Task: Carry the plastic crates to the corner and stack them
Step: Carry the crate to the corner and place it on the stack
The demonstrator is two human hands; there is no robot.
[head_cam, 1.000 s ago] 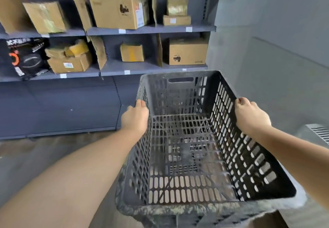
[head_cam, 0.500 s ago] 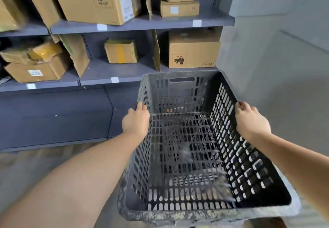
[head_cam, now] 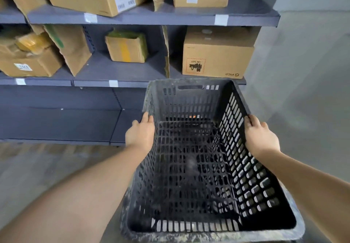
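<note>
— Both hands clamp the black plastic crate (head_cam: 198,167): left hand (head_cam: 140,134) curled over the left rim, right hand (head_cam: 260,136) over the right, crate held level in front of the body, nothing in it.

— What's changed?

— The shelving (head_cam: 151,18) looms larger than a second ago and the boxes fill more of the view, so the carry is moving toward the corner by the grey wall (head_cam: 312,62).

— Anything in the way?

— The shelf edge and that cardboard box (head_cam: 217,53) lie just beyond the far rim; I'd judge a bump possible. No stack visible yet.
</note>
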